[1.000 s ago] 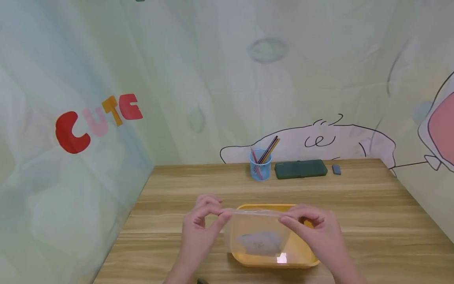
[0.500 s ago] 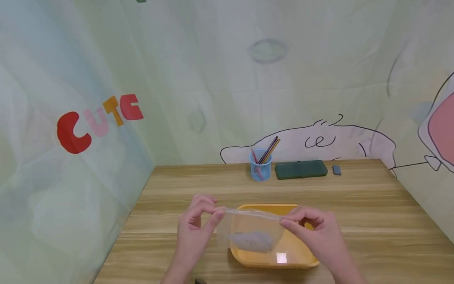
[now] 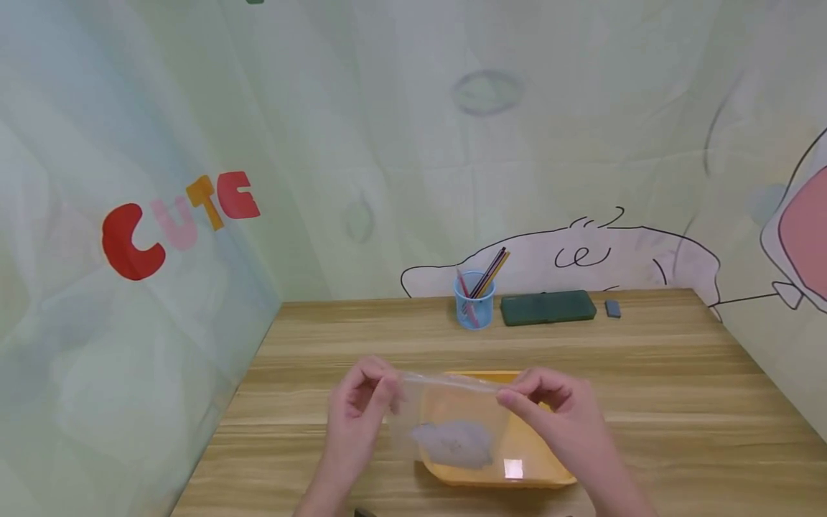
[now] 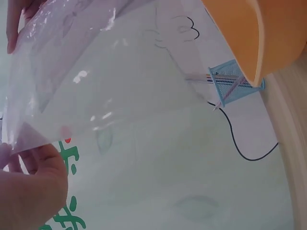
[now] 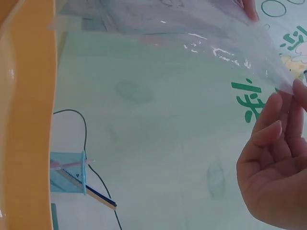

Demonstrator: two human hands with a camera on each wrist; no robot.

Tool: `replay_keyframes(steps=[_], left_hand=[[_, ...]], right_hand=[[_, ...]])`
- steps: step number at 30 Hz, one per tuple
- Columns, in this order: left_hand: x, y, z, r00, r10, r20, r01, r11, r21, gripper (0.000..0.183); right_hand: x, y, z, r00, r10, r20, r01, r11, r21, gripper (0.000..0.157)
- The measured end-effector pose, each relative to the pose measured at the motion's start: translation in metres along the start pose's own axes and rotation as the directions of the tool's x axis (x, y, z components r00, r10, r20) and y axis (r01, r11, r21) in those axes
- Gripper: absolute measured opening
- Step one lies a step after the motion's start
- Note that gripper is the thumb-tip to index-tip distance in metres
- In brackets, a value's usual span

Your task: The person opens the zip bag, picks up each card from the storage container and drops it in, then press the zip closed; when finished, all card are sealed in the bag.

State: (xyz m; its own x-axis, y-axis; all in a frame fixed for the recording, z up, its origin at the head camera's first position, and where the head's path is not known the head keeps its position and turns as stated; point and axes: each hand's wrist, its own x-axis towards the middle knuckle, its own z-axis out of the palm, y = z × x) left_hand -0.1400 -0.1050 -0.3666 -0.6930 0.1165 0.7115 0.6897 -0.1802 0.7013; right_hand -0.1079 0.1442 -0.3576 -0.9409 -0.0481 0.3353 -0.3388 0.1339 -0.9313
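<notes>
A clear zip bag (image 3: 461, 409) hangs upright between my two hands, in front of the yellow-orange tray (image 3: 543, 459). Inside it, near the bottom, lies a pale grey-violet piece (image 3: 455, 444) that looks like folded cloth or paper. My left hand (image 3: 362, 402) pinches the bag's upper left corner between thumb and fingers. At the upper right corner, my right hand (image 3: 555, 409) pinches the top edge. The left wrist view shows the clear film (image 4: 96, 86) stretched from the left fingers. In the right wrist view, fingertips of the right hand (image 5: 278, 158) grip the bag's corner.
A blue mesh cup (image 3: 474, 301) with several pencils stands at the back of the wooden table (image 3: 310, 431). Beside it lie a dark green case (image 3: 548, 308) and a small blue-grey block (image 3: 612, 309). A dark object (image 3: 364, 513) shows at the bottom edge.
The bag and both hands have shifted slightly left. The left fingers have curled in closer at the bag's corner, and the bag's left end has risen a little.
</notes>
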Motion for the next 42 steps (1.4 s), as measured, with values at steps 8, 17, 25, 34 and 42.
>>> replay_keyframes(steps=[8, 17, 25, 34, 42], left_hand=[[-0.004, -0.005, -0.002, 0.957, -0.219, -0.191, 0.225, 0.974, 0.009, 0.015], [0.006, -0.021, -0.049, 0.703, -0.46, -0.543, 0.508, 0.859, -0.069, 0.03], [0.015, -0.034, -0.078, 0.592, -0.562, -0.577, 0.554, 0.804, -0.216, 0.022], [0.008, -0.069, -0.088, 0.561, -0.655, -0.506, 0.673, 0.717, -0.182, 0.016], [-0.009, -0.102, -0.117, 0.615, -0.707, -0.348, 0.786, 0.587, 0.196, 0.027]], right_hand=[[0.003, 0.011, 0.024, 0.963, 0.128, 0.236, -0.131, 0.991, -0.004, 0.017], [-0.007, 0.03, 0.057, 0.867, 0.233, 0.44, -0.093, 0.944, -0.316, 0.061], [-0.002, 0.035, 0.061, 0.905, -0.195, 0.378, 0.338, 0.869, -0.362, 0.032], [0.013, 0.044, 0.07, 0.683, -0.549, 0.482, 0.731, 0.519, -0.443, 0.007], [0.02, 0.053, 0.093, 0.64, -0.4, 0.656, 0.768, 0.367, -0.525, 0.01]])
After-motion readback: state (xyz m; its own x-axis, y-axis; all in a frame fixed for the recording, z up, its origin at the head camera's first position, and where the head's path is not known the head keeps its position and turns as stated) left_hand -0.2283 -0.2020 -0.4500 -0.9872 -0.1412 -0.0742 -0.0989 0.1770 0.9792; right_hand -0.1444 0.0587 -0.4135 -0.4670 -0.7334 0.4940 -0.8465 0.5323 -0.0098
